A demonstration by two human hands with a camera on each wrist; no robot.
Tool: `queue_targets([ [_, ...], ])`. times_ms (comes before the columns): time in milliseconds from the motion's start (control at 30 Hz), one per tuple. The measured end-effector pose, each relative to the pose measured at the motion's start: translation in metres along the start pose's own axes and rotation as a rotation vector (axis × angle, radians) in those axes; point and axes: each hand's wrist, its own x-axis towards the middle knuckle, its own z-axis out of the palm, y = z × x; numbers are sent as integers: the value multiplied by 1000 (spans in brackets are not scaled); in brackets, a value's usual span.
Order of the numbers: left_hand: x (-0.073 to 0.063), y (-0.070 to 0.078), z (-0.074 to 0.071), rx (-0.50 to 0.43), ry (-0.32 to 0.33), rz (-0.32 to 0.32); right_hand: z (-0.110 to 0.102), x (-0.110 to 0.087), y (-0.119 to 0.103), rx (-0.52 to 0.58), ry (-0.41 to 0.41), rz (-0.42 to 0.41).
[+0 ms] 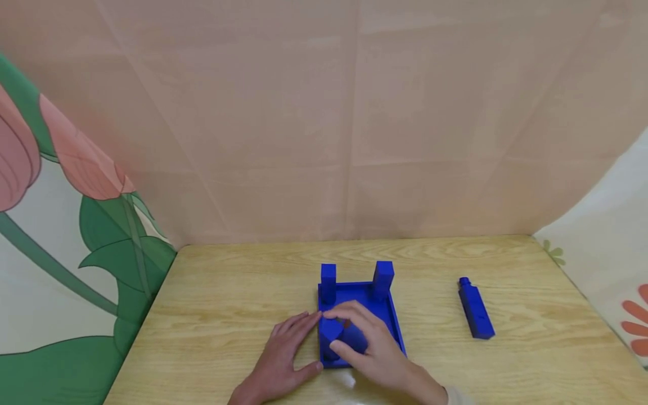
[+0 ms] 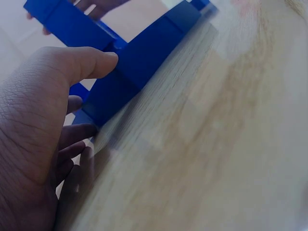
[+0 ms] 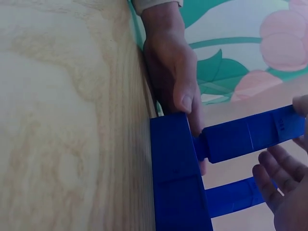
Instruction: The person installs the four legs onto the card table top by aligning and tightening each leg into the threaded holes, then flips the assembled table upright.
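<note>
A blue tray-like base (image 1: pixel 397 323) with a raised rim lies on the table. Two square blue legs, a left one (image 1: pixel 329 275) and a right one (image 1: pixel 383 275), stand at its far corners. My right hand (image 1: pixel 377 350) grips the top of another blue leg (image 3: pixel 250 139) between thumb and fingers. This leg stands over the base's near left corner, its narrow neck down at the base. My left hand (image 1: pixel 280 357) rests along the left side of the base, fingertips and thumb (image 2: pixel 96 62) touching its side wall.
One more blue leg (image 1: pixel 476 312), with a threaded-looking neck, lies on the wooden table (image 1: pixel 223 304) to the right. A plain pinkish cloth (image 1: pixel 349 124) hangs behind the table, and a flower-printed cloth (image 1: pixel 116 253) hangs at the left.
</note>
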Motion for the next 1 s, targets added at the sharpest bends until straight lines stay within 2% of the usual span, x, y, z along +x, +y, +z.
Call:
queue_targets([
  [233,0,-1,1,11,20,28,3,0,2,-32,66,-2],
  [400,0,-2,1,-4,9,17,0,-2,4,-11,79,1],
  [533,-1,-2,1,-24,-4,0,-5,-2,4,11,56,10],
  [733,-1,-2,0,-42,-22,-24,-8,-1,3,22,-34,7],
  [867,-2,-3,1,-24,-8,-7,-8,0,2,11,-67,-4],
  [1000,-2,-3,1,-11,4,14,-7,0,1,2,-56,37],
])
